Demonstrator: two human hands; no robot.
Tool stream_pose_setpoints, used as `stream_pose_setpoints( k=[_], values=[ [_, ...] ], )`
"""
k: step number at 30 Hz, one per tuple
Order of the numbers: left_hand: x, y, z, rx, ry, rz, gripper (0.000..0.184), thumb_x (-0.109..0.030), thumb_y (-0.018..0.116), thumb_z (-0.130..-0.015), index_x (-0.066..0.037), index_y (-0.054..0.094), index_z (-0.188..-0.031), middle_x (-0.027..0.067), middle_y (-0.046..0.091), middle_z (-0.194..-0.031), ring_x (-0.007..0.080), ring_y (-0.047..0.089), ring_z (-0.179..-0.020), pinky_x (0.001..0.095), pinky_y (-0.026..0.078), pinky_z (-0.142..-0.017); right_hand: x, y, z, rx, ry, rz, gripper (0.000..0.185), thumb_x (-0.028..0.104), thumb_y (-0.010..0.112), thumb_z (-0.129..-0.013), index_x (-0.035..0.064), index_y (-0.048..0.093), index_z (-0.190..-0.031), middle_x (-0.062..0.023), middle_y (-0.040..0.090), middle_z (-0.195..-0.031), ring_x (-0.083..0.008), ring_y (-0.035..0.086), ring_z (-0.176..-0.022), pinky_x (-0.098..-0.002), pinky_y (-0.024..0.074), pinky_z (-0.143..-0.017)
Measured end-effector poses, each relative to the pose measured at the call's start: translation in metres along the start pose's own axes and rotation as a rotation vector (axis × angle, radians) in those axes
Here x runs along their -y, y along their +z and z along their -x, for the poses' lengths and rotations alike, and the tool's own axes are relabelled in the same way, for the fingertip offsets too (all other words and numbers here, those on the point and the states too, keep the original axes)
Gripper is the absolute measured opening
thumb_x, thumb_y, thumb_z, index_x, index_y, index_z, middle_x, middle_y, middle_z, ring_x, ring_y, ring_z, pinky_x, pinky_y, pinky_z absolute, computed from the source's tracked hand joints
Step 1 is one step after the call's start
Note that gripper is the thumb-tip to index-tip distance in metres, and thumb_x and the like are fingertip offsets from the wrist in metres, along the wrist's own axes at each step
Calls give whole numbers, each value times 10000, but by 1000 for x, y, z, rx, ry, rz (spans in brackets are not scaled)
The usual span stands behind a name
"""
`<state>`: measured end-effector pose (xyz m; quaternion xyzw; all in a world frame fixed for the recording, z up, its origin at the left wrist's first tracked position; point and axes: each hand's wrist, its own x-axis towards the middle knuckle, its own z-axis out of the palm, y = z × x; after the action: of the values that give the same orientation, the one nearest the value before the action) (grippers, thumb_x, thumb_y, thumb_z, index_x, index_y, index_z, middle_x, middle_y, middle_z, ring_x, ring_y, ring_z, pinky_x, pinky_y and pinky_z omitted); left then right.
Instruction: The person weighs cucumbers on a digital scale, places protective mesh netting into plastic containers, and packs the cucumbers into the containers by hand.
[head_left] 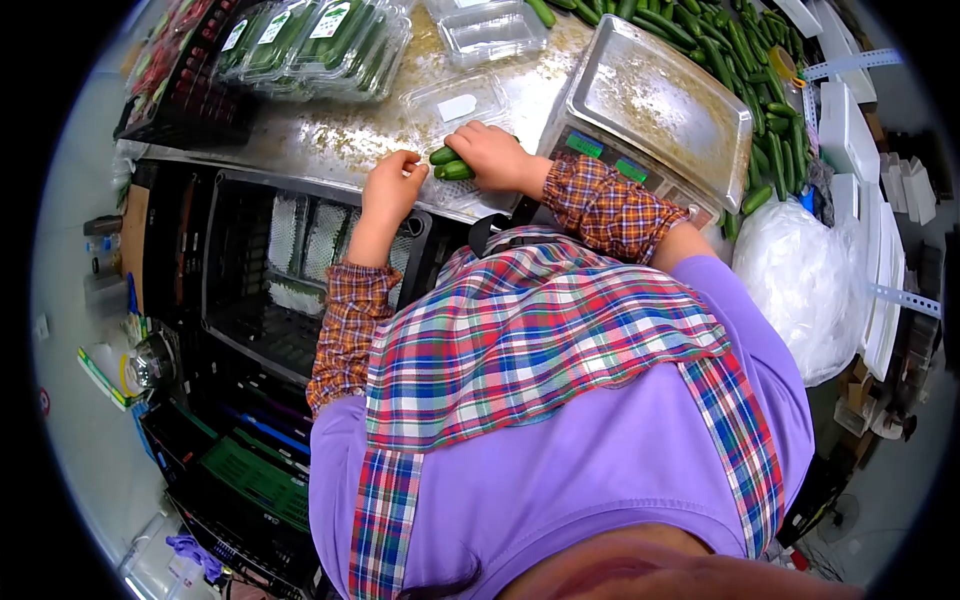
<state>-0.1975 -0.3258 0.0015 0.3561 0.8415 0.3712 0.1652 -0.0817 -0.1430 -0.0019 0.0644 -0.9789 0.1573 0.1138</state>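
My right hand [490, 156] is wrapped round a few small cucumbers [453, 170] at the front edge of the metal table [330, 135]. Just left of their ends is my left hand [393, 188], its thumb and fingertips pinched together; whether something small is between them is too small to tell. Behind my hands lies an open clear plastic container [455, 103] with a white label. Another clear container [490, 35] stands farther back. Filled, labelled packs of cucumbers [320, 50] are stacked at the back left.
A scale with a metal tray [660, 85] stands right of my hands, before a large cucumber pile [740, 50]. A clear plastic bag [800, 280] bulges at the right. Black crates [215, 260] stand below the table's left side; a dark crate [190, 85] holds red produce.
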Motion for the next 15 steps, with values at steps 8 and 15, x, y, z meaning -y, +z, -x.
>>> stream_pose_setpoints(
  k=[8,15],
  values=[
    [-18,13,-13,30,441,-310,294,-170,774,-648,-52,586,-841,118,587,-857,336,563,-852,418,458,-738,3,-44,20,-169,142,-38,605,57,702,-593,104,512,-1166,-89,560,-1022,-302,546,-971,-409,440,-789],
    [-5,33,-38,-52,346,-279,295,-169,762,-679,-54,556,-857,148,551,-913,372,563,-844,450,472,-707,9,-34,28,-12,-1,21,623,52,669,-632,114,494,-1227,-75,556,-1045,-283,541,-982,-393,431,-810]
  ],
)
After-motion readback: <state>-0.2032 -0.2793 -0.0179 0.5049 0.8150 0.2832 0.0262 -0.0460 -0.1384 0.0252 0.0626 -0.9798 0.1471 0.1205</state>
